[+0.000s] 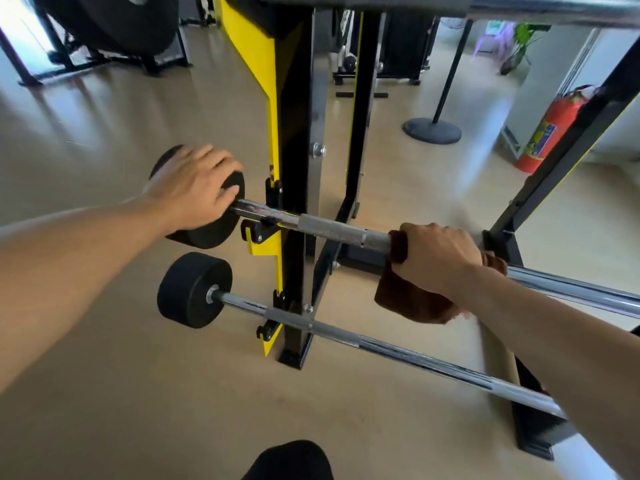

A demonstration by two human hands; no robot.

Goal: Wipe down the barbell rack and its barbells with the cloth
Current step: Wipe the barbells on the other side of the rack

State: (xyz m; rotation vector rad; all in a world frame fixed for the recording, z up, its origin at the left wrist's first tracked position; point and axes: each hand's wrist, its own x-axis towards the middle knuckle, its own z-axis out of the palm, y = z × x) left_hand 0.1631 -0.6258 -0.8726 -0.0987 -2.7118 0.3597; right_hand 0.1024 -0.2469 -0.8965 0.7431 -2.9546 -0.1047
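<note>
I could read no text anywhere; the label on the fire extinguisher was printed, but too blurred for me to make out.

A red fire extinguisher stands by the wall, near a black round-based post and a potted plant.

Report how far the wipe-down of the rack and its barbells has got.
Done: nothing can be confirmed; no bar shows a clear wiped mark. In hand: the right hand grips the brown cloth around the upper barbell shaft, while the left hand rests on its black end weight. Left: the lower barbell, untouched, and the black-and-yellow rack upright.
</note>
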